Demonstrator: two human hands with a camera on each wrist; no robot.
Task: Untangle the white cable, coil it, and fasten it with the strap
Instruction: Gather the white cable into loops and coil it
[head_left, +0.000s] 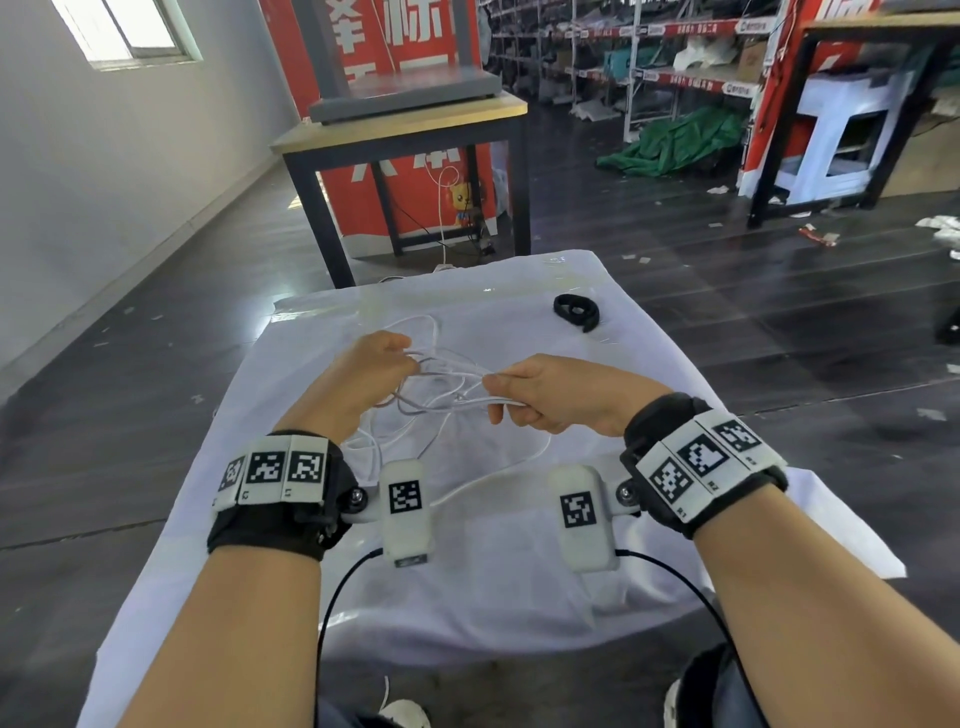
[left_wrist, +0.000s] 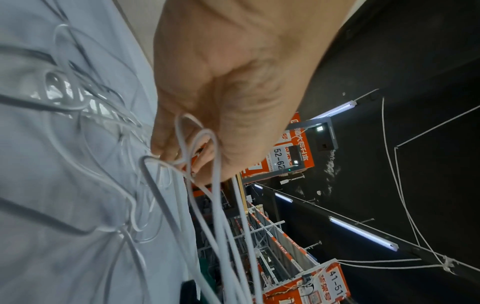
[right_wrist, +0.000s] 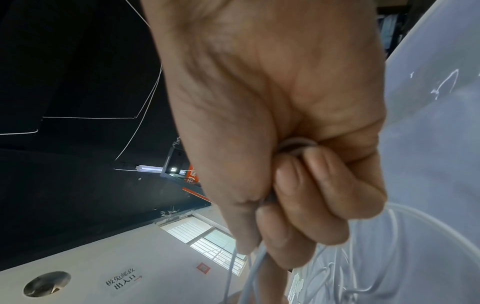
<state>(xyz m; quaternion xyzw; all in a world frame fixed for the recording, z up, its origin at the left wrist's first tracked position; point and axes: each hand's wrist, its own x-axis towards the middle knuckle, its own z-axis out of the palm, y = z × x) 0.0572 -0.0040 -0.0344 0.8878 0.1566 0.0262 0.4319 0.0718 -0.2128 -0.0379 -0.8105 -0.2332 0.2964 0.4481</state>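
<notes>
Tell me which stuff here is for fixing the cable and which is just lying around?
For the job:
- white cable, held by the left hand and right hand
- black strap, waiting on the white cloth

Just lying about:
- green sheet on the floor
- wooden table behind
- paper scraps

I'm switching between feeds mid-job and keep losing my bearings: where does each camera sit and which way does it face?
Head: worn on the head, looking forward and down at the white-covered table; both forearms, the left hand, the right hand and the black strap show.
Left wrist: along the left hand toward shelving and ceiling; its fingers pinch the white cable.
Right wrist: along the right hand toward ceiling and window; its grip is on cable strands.
Shared: all three show the cable and the white cover.
</notes>
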